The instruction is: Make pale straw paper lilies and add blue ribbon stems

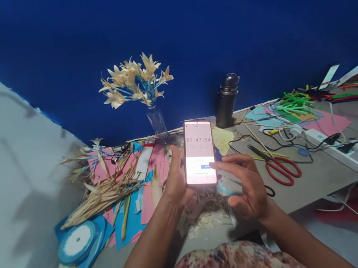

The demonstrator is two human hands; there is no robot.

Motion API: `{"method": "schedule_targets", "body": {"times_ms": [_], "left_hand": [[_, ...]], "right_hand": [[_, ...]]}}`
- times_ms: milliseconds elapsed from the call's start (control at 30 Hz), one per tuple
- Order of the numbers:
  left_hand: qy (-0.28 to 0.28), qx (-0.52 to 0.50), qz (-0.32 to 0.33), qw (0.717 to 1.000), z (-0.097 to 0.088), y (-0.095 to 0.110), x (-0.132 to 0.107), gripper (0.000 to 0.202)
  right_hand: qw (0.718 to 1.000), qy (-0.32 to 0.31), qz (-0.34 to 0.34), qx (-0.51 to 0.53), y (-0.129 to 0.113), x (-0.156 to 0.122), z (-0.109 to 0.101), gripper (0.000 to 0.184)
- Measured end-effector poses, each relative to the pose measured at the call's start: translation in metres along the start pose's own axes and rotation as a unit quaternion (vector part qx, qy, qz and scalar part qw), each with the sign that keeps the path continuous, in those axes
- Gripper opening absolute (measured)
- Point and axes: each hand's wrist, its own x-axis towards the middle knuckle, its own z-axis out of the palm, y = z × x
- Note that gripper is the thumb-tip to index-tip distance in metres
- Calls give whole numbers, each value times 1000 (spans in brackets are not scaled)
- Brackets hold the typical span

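My left hand (pixel 176 179) is closed around a smartphone (pixel 198 151), held upright over the table's middle. Its lit screen reads 01:47:54 above a white pop-up with a blue button. At the phone's lower right, the index finger of my right hand (pixel 246 182) reaches to the blue button. The other fingers of that hand are loosely bent, with the thumb apart, and hold nothing. Under the phone lies a heap of dry plant scraps (pixel 209 217). Red-handled scissors (pixel 281 170) lie to the right of my right hand.
Behind the phone stand a clear vase (pixel 156 121) with pale husk flowers (pixel 136 79) and a dark flask (pixel 228 101). Dried husks (pixel 97 201) and a blue ribbon roll (pixel 79 242) lie left. Green pipe cleaners (pixel 294 102) and a white power strip (pixel 338 149) with cables are right.
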Motion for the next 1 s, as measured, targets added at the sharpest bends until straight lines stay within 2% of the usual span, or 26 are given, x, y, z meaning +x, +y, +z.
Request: {"method": "schedule_targets", "body": {"times_ms": [200, 367, 600, 767, 1000], "left_hand": [[0, 4, -9, 1000, 3, -1, -1, 70], [-19, -5, -11, 1000, -3, -3, 0, 72], [-67, 3, -23, 997, -8, -7, -4, 73], [-70, 8, -23, 997, -4, -8, -10, 77], [-113, 30, -11, 993, -4, -11, -15, 84]], "right_hand": [[1000, -7, 15, -4, 1, -3, 3, 57], [995, 81, 54, 16, 7, -9, -7, 53], [990, 122, 67, 3, 20, -3, -20, 53], [989, 133, 65, -10, 22, 6, -26, 50], [990, 130, 53, -13, 20, 13, -27, 50]]}}
